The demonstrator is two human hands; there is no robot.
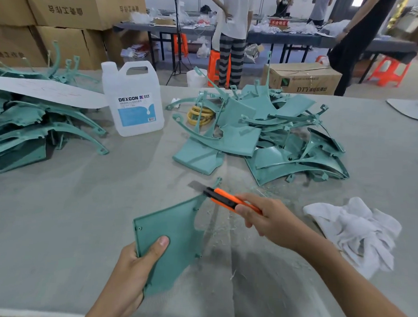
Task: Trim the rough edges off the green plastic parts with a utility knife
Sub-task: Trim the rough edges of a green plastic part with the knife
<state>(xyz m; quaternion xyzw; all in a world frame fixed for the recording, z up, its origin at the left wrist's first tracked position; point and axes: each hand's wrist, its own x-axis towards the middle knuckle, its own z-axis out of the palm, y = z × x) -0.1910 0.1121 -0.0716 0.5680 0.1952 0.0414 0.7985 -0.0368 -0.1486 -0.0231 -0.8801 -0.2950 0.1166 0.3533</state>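
At the far left of the tabletop (55,211) lies a stack of green parts (35,129), with a white jug (133,98) standing just to its right. Nearer the person, the left hand (129,270) holds one green part (172,236) tilted up off the tabletop. Its grip is closed on the part's near corner, thumb pressed on the upper face. The part's curved right edge runs up to a thin arm at the top. The utility knife (227,198) sits there with its blade pushed out toward the left. The blade is blurred, so it seems to meet the plastic, though that is not certain. The right hand (270,219) has its grip closed round the orange handle. Thin shavings (223,229) lie below that edge. Behind them is a loose heap of parts (264,137), and at the right a crumpled white cloth (359,229).

The step in hand looks like shaving the curved edge of this one part. The next move likely calls for a shallow, steady draw along the curve, with the left thumb well out of the blade's path. After that the part needs turning to reach its other edges.
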